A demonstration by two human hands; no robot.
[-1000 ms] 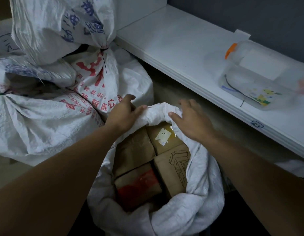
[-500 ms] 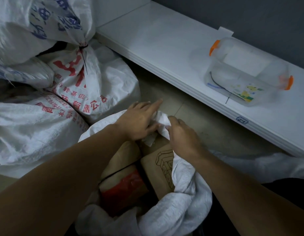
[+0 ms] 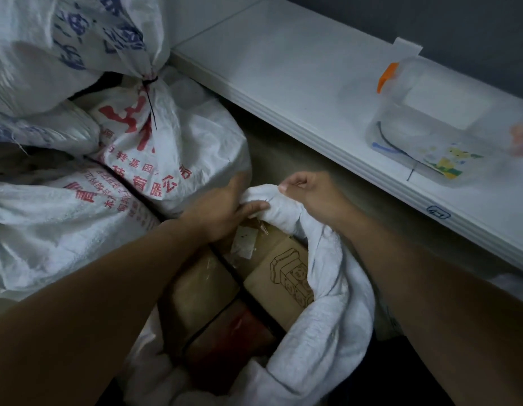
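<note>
Sack [image 3: 322, 326], white woven and open at the mouth, stands on the floor [image 3: 298, 162] with cardboard boxes [image 3: 280, 273] inside, and I note its far rim is bunched into a roll. Right hand [image 3: 310, 191] is curled tight around that roll, and left hand [image 3: 219, 209] presses on it with fingers stretched out. Tied sacks [image 3: 172, 148] lie just beside it on the left, and a white desk [image 3: 283, 83] carrying a clear container [image 3: 448, 127] runs along the right.
</note>
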